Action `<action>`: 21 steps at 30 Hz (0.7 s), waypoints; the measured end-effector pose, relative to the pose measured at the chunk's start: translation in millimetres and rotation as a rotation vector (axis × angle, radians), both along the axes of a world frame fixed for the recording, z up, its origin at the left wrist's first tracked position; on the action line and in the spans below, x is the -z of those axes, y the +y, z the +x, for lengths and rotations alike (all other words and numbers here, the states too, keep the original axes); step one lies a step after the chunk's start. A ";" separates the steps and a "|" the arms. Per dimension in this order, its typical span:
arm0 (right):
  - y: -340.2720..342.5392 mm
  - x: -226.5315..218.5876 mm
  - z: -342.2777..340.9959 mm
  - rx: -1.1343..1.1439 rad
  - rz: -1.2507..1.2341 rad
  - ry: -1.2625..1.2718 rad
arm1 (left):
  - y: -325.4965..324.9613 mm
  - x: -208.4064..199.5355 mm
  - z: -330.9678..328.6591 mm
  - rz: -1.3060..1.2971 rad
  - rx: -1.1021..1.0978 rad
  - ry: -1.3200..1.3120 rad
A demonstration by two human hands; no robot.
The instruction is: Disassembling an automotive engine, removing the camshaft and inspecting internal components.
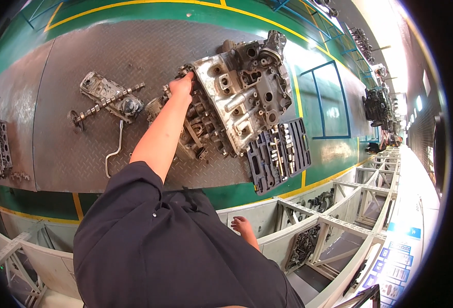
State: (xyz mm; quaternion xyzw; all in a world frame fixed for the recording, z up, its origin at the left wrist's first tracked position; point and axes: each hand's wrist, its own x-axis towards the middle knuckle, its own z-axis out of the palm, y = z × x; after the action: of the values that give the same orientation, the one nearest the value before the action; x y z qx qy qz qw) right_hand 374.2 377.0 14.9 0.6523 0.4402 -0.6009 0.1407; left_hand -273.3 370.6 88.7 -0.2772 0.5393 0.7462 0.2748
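A large, dirty metal engine block (226,97) stands on the workbench in front of me, its ported face toward the right. My left hand (181,87) reaches forward and is closed at the block's upper left edge; the fingertips are partly hidden against the metal. Worn inner engine parts (198,126) show below that hand, on the block's left side. Down by my right side hangs my right hand (242,225), fingers loosely bent and apart, with nothing in it.
Left of the engine lie a camshaft (106,102), a metal cover (100,90) and a bent rod (114,154). An open socket tool set (279,156) sits at the bench's right edge. Behind me run metal-framed bins (267,218). A blue frame (332,100) stands on the green floor.
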 end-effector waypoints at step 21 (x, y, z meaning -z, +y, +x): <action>-7.5 7.9 9.4 -0.018 -0.018 -0.012 | -16.4 -5.4 -5.3 -0.087 0.110 0.166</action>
State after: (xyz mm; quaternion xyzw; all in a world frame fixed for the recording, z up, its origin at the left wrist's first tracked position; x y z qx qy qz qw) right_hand 383.6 369.5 7.0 0.6505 0.4399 -0.5995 0.1547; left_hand -278.5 354.2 94.1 -0.1962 0.6066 0.7262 0.2574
